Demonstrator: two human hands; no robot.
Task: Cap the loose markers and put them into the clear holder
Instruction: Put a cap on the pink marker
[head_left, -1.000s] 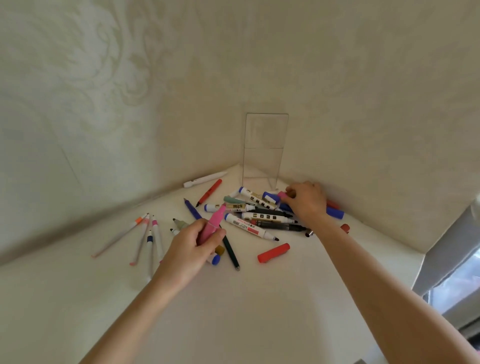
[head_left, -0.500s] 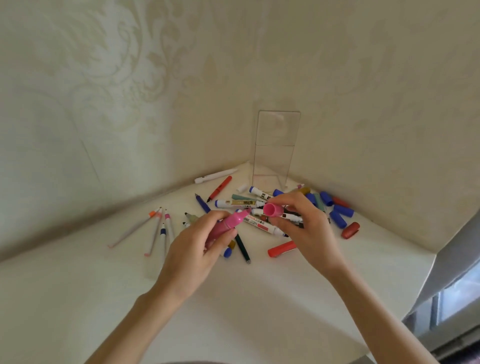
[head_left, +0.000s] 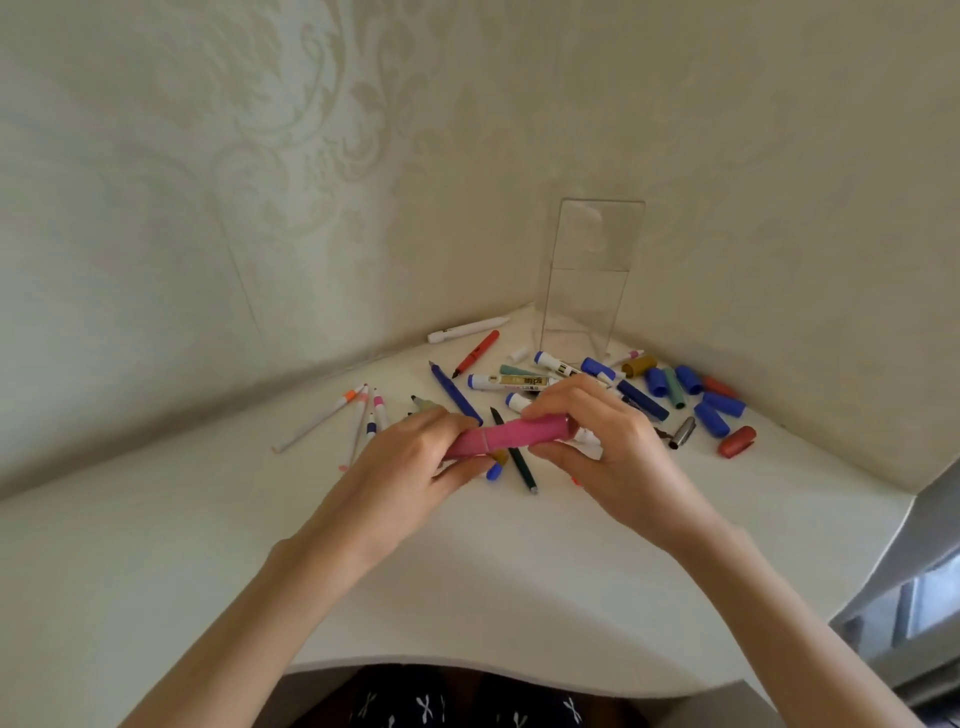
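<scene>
A thick pink marker (head_left: 511, 435) lies level between my two hands above the white corner table (head_left: 467, 582). My left hand (head_left: 415, 467) grips its barrel end. My right hand (head_left: 597, 441) pinches the pink cap, which sits on the marker's tip. Behind the hands lies a pile of loose markers (head_left: 511, 382) and pens. The clear holder (head_left: 587, 280) stands upright in the corner with nothing visible in it. Several loose blue caps (head_left: 711, 410) and a red cap (head_left: 736, 441) lie to the right.
Thin pens (head_left: 358, 415) lie spread at the left, with a white pen (head_left: 465, 329) and a red pen (head_left: 477, 352) near the back wall. Patterned walls close the corner on both sides. The table's curved front edge (head_left: 467, 670) is near me.
My right hand picked a pink cap from the pile, brought it to the marker in my left hand, and the cap now sits over the tip. Both hands moved closer together.
</scene>
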